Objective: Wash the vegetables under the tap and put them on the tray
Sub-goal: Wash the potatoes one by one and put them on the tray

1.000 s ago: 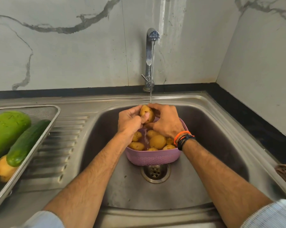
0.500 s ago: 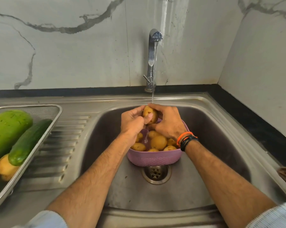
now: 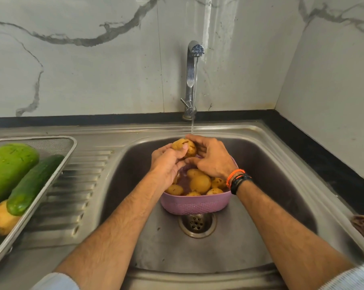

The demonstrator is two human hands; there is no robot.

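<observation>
Brown potato (image 3: 184, 147) is being gripped under the running tap (image 3: 192, 80), both the left hand (image 3: 166, 164) and right hand (image 3: 213, 159) curling round it, long axis lying left-right.

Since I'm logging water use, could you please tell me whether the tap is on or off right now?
On. A thin stream of water runs from the tap spout down to the potato held by both hands over the pink basket.

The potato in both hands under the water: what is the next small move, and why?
Probably carry the potato left to the tray. Both the left hand and the right hand hold it under the tap stream, above the pink basket of other potatoes, and the tray already holds washed vegetables.
</observation>
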